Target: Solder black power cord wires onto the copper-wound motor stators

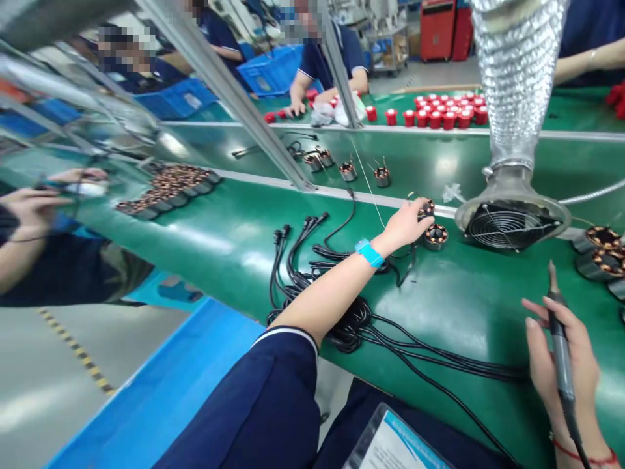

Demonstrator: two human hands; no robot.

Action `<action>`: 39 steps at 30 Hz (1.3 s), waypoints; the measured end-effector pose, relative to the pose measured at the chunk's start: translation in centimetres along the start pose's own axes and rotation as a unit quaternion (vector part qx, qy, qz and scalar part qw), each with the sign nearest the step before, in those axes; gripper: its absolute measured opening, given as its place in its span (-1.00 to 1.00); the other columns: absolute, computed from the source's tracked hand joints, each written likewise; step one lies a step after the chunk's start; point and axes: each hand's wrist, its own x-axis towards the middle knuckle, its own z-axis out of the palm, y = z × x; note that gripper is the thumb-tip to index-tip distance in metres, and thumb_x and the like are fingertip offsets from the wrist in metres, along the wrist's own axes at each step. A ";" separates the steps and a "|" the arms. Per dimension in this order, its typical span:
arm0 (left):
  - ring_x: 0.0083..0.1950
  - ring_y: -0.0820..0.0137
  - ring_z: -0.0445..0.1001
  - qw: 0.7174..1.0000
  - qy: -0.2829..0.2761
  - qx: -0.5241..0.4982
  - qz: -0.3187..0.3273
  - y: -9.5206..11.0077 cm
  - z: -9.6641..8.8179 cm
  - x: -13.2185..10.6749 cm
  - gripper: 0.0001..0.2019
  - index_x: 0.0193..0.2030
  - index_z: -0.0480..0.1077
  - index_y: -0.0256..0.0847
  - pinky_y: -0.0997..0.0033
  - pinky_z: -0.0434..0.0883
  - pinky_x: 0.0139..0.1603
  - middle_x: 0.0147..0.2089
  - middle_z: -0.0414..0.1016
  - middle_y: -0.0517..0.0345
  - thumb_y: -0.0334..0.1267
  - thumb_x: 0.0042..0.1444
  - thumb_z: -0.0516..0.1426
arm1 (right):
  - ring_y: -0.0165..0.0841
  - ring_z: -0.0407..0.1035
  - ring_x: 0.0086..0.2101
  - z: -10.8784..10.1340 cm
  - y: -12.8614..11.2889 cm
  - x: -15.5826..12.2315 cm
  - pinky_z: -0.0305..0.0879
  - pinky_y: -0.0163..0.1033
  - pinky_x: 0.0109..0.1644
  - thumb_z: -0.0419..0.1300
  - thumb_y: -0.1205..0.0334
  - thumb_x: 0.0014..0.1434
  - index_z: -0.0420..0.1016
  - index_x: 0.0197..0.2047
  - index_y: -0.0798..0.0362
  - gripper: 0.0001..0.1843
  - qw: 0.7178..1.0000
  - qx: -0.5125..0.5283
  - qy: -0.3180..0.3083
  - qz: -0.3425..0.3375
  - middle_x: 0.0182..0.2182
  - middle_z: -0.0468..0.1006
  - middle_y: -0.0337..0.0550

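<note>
My left hand (407,225), with a blue wristband, reaches to the back of the green bench, its fingers closed on a motor stator (428,207) with copper windings. Just in front of that one, a second stator (436,237) stands on the bench. In my right hand (581,345) is a soldering iron (562,355), held like a pen with its tip pointing up and away from me. Bundled black cables (351,322) with plug ends lie under and beside my left forearm.
An exhaust hood (512,221) with a grille hangs above the bench. Larger stators (605,260) stand at right, many more (170,185) at far left. Several stators (347,171) sit beyond the metal rail. Red parts (446,111) line the far bench. Co-workers' hands (295,107) work nearby.
</note>
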 end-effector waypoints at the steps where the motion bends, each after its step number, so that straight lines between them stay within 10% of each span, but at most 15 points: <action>1: 0.23 0.17 0.38 0.999 -0.025 0.024 -0.004 -0.1 0.0 0.5 -0.45 0.34 0.13 -0.23 0.28 0.31 0.19 0.25 0.33 -0.17 -0.09 0.27 0.03 | -0.06 0.43 0.05 0.1 0.2 0.0 0.29 0.13 0.17 0.15 -0.07 0.19 0.37 0.18 0.00 -0.44 1.000 0.000 -0.001 0.005 -0.08 0.62 0.03; 8: 0.15 -0.08 0.45 0.990 -0.088 0.091 -0.059 1.7 0.3 3.0 -0.32 0.25 0.18 -0.27 0.10 0.42 0.06 0.22 0.37 -0.31 0.03 0.05 0.19 | 0.04 0.41 0.09 0.3 0.9 0.1 0.25 0.21 0.20 0.15 -0.12 0.13 0.38 0.18 -0.01 -0.39 0.999 0.012 0.003 0.035 -0.09 0.61 0.04; 24: 0.04 0.29 0.48 0.979 -0.130 0.154 -0.015 -0.4 -0.8 6.6 -0.70 0.02 0.42 -0.25 0.11 0.46 0.08 0.04 0.48 0.00 -0.13 0.25 0.15 | -0.07 0.48 0.03 1.1 2.4 -0.5 0.44 0.01 0.02 0.08 -0.11 0.20 0.39 0.12 -0.11 -0.52 0.998 -0.012 -0.048 0.038 -0.06 0.62 -0.10; 33: 0.07 0.27 0.46 0.991 -0.052 0.096 0.079 5.3 1.2 16.5 -0.66 0.10 0.38 -0.25 0.11 0.47 0.09 0.12 0.43 -0.04 -0.13 0.27 0.12 | -0.18 0.59 -0.19 1.5 5.3 0.5 0.57 -0.19 -0.23 0.12 -0.03 0.20 0.48 0.01 -0.04 -0.61 0.997 -0.038 0.005 -0.066 -0.17 0.67 -0.09; 39: 0.15 0.32 0.42 0.993 -0.027 0.075 0.090 6.1 1.8 16.9 -0.55 0.27 0.25 -0.24 0.26 0.40 0.17 0.23 0.36 -0.08 -0.08 0.33 0.01 | -0.23 0.60 -0.24 1.6 7.4 0.4 0.55 -0.24 -0.27 0.14 -0.07 0.21 0.47 0.03 -0.03 -0.58 0.994 -0.043 0.011 -0.103 -0.20 0.68 -0.14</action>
